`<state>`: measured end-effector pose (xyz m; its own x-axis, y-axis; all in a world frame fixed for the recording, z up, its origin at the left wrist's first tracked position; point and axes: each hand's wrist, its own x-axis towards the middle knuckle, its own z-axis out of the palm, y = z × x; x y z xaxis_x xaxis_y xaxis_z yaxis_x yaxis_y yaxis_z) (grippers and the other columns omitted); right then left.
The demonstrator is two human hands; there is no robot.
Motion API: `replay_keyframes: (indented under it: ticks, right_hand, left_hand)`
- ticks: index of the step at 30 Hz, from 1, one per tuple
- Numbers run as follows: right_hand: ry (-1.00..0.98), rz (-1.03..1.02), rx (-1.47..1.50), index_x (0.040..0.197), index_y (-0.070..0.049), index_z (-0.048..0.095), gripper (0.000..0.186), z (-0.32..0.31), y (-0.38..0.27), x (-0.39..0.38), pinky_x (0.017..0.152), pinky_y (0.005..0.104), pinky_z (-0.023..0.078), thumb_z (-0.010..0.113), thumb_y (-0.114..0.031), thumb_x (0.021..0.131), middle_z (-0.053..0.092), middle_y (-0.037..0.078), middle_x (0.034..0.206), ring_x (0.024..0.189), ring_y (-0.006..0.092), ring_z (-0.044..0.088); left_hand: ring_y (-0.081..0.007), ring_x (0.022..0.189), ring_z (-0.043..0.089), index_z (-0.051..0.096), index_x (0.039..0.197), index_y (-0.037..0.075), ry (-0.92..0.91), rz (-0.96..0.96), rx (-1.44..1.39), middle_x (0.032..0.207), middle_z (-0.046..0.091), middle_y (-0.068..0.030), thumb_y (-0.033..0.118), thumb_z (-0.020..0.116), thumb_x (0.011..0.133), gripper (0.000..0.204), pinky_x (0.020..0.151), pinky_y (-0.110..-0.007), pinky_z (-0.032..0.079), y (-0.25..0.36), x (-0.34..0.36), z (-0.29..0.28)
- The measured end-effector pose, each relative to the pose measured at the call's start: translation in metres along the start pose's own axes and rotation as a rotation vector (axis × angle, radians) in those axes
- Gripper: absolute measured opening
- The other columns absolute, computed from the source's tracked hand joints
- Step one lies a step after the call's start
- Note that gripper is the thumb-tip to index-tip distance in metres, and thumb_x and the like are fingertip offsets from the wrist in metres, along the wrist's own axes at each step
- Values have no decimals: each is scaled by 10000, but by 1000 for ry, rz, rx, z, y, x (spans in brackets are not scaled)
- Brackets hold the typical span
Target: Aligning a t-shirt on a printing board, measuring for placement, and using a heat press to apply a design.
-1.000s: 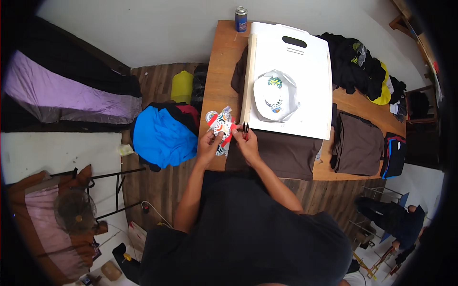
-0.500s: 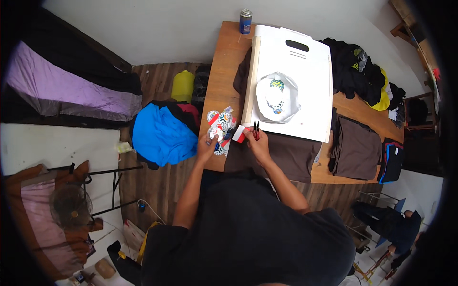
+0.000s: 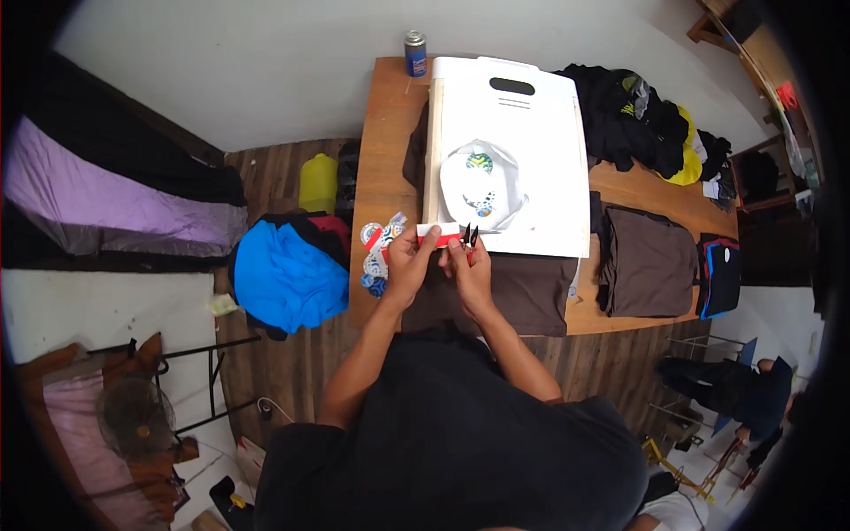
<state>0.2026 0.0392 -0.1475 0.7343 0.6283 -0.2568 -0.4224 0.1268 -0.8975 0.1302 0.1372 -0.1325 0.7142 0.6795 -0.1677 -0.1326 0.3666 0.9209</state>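
Observation:
My left hand [image 3: 409, 270] and my right hand [image 3: 472, 279] meet at the front left corner of a white board [image 3: 540, 115]. Both pinch a small red-and-white strip [image 3: 436, 236]; my right fingers also grip red-handled cutters [image 3: 470, 237], black jaws upward. Just left of my hands lies a pile of round patterned pieces with red strips [image 3: 374, 258]. An open white bag [image 3: 505, 177] holding round patterned pieces rests on the board.
Wooden table [image 3: 382, 106] carries a spray can [image 3: 415, 55], folded brown cloth [image 3: 646, 261] and dark garments [image 3: 620, 115]. Blue clothing [image 3: 288, 279] is piled left. A fan [image 3: 135, 411] stands lower left. Another person [image 3: 753, 394] is at lower right.
My left hand has left the patterned pile and moved right onto the red-and-white strip, which my right hand had drawn away from that pile. The whole view has shifted slightly.

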Motion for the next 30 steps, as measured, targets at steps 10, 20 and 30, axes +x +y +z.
replay_keyframes:
  ticks: [10,20,30]
  right_hand:
    - [-135,-83,67,1106,-45,550,365,-36,-28,12,484,227,327,344,-344,1142,465,4,680,512,69,342]
    - [-105,-209,104,1003,-64,556,339,-30,-41,26,463,221,249,389,-325,1139,347,-73,597,490,31,273]
    - [-96,-178,140,980,-73,555,340,-36,-29,32,454,221,235,410,-338,1134,348,-79,589,481,25,263]
  left_hand:
    - [-32,773,590,690,975,-6,6,143,86,866,695,-7,216,706,1008,224,691,-216,455,24,43,42]
    - [-53,807,632,707,1060,-33,-45,151,108,935,727,-49,221,713,1003,261,727,-218,492,22,51,53]
    - [-58,842,641,706,1070,-35,-31,131,67,963,730,-57,203,715,1000,249,753,-215,491,20,49,57]
